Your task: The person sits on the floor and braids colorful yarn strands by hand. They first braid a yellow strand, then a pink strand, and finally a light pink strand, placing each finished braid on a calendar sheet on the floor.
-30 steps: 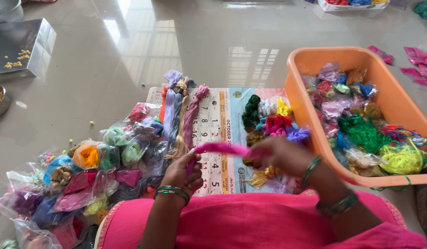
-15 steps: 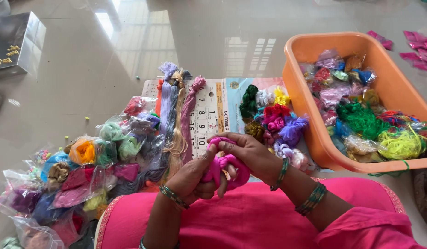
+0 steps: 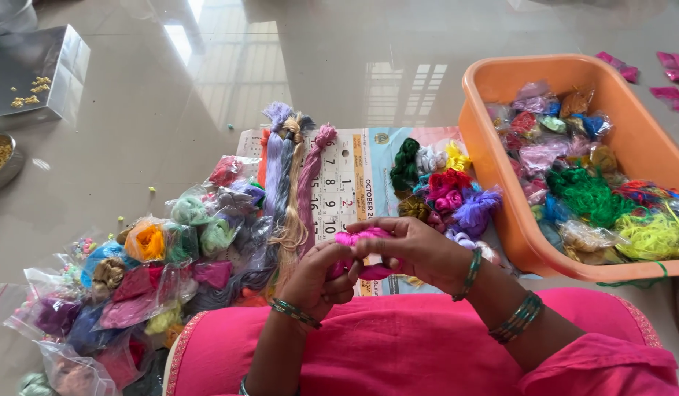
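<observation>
Beyond the calendar [image 3: 354, 176] the floor [image 3: 339, 66] lies open; thread bags [image 3: 134, 286] crowd its left, orange tub [image 3: 500, 176] blocks its right.

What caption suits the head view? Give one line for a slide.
Both hands, left hand and right hand, wind a pink thread bundle beside an orange tub.

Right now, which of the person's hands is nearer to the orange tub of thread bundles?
The right hand. It sits just left of the orange tub, close to its near corner, pinching the pink thread bundle. The left hand grips the same bundle from the far side, farther away.
</observation>
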